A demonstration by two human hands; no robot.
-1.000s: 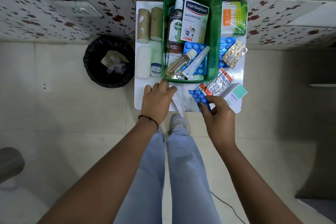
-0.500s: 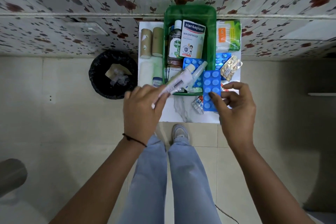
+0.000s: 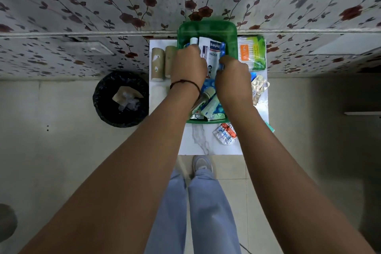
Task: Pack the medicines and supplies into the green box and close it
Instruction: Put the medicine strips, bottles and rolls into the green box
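Observation:
The green box (image 3: 206, 28) stands open on a small white table (image 3: 198, 142), holding a Hansaplast carton (image 3: 214, 57), a brown bottle (image 3: 207, 94) and a tube (image 3: 210, 105). My left hand (image 3: 188, 66) is inside the box, shut on a narrow white carton (image 3: 203, 54) that it presses against the Hansaplast carton. My right hand (image 3: 233, 73) holds a blue blister pack (image 3: 222, 54) upright on the carton's right side. Both hands hide much of the box's contents.
Beside the box lie two tan bandage rolls (image 3: 158, 64), a cotton swab pack (image 3: 250, 51), a gold blister pack (image 3: 258, 86) and silver-orange blister strips (image 3: 225, 133). A black bin (image 3: 120, 99) stands left of the table. The floral wall is right behind.
Both hands moved from the table's front edge forward into the box. The left carried the white carton in; the right carried the blue blister pack in and stood it up.

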